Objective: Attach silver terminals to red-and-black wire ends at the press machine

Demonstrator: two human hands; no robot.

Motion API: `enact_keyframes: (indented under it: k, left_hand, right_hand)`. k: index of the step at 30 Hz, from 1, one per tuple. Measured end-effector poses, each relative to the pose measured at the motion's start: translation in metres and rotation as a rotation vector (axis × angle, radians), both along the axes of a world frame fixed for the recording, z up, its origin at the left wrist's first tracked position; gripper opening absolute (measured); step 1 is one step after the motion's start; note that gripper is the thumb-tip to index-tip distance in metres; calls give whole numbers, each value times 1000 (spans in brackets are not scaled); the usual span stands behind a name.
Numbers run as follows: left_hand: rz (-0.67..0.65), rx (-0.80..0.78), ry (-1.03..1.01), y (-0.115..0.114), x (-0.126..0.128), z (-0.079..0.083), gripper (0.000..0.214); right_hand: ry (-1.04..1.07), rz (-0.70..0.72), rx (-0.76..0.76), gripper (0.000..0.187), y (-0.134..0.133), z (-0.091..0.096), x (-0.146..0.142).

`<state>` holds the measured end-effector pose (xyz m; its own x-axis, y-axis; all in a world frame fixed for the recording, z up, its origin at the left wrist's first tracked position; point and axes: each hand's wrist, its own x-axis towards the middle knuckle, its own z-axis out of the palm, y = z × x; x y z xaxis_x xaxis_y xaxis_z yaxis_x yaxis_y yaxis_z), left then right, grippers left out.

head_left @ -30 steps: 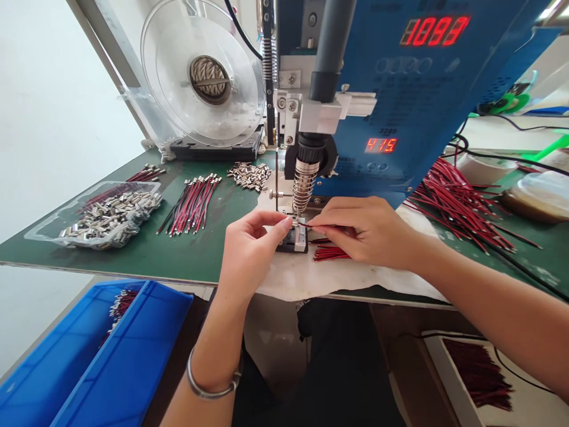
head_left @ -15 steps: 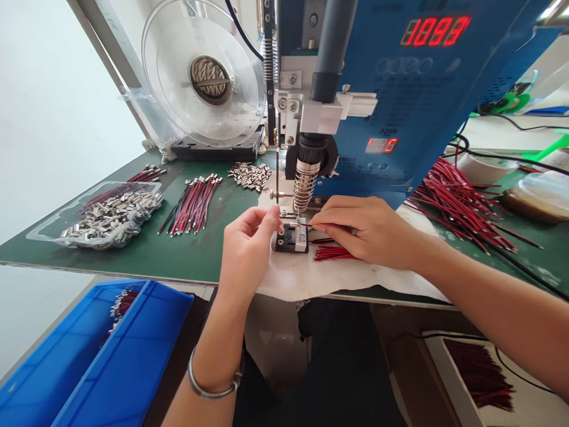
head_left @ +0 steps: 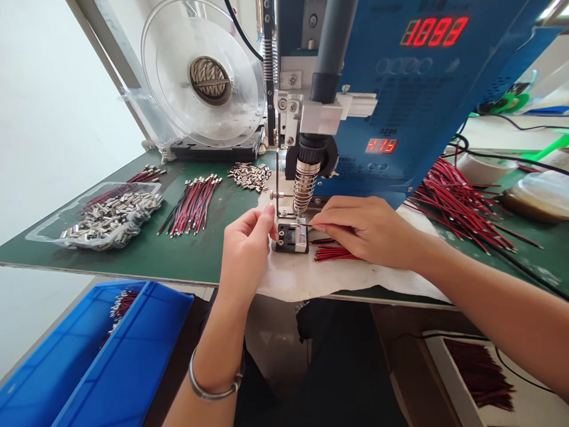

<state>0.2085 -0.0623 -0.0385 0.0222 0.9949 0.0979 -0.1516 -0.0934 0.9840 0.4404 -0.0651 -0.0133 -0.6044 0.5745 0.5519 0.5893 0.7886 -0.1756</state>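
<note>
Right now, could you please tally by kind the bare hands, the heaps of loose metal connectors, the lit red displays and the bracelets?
Left hand and right hand: 2
Heaps of loose metal connectors: 2
Lit red displays: 2
Bracelet: 1
Total: 7

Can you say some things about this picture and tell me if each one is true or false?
1. The right hand holds a wire. True.
2. The silver bracelet is on the right wrist. False: it is around the left wrist.
3. The upper red display shows 1093. True.
4. The big machine panel is yellow. False: it is blue.
5. The clear plastic tray holds metal pieces. True.
</note>
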Motion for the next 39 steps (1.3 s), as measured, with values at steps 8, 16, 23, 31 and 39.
enact_keyframes:
  k: [8,16,23,31,39]
  left_hand:
    - [-1,-9,20,0,-1,-2,49]
    - [-3,5,41,0,-1,-1,49]
    - [7,26,56,-1,1,3,53]
    - [12,21,62,-1,2,4,56]
    - [14,30,76,-2,2,4,53]
  right_hand:
    - [8,9,-9,27,-1,2,-1]
    - [20,2,-35,28,0,1,0]
    - [17,12,4,28,0,2,0]
    - [9,12,13,27,0,2,-1]
    - [0,14,26,28,0,1,-1]
